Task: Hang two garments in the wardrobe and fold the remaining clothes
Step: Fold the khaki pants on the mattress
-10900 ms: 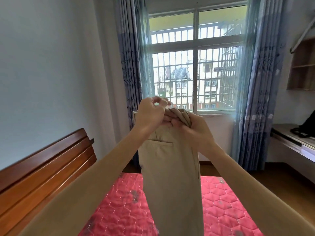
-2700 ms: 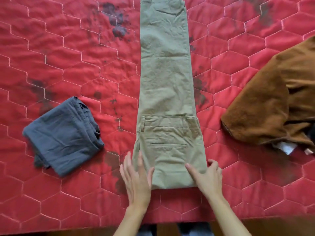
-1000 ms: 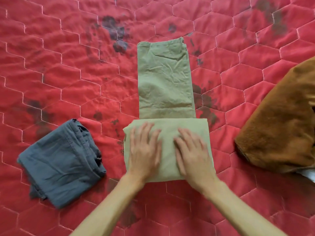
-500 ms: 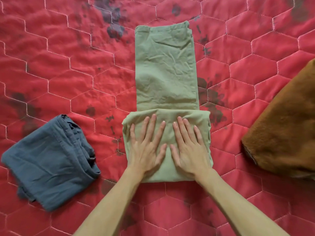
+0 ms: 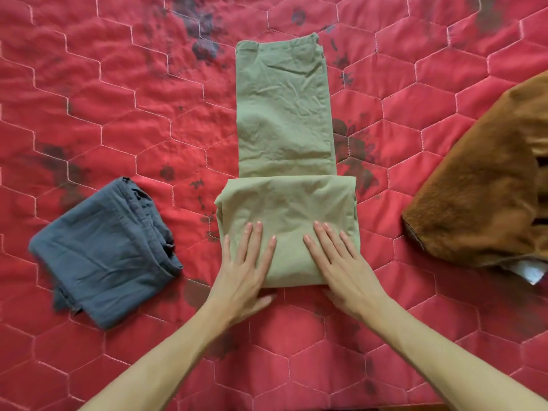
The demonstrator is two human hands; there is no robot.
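brown garment (image 5: 486, 197): cut off by the right edge.
white piece (image 5: 530, 269): mostly hidden under the brown garment, kind unclear.
khaki trousers (image 5: 284, 114): near corners covered by left hand (image 5: 243, 274) and right hand (image 5: 344, 268).
forearms (image 5: 166, 360): cut by the bottom edge.

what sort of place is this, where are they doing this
Probably a bedroom at home, though no walls show. The surface is a red quilted mattress, and clothes lie on it: khaki trousers half folded, a folded grey garment, a brown fleecy garment.
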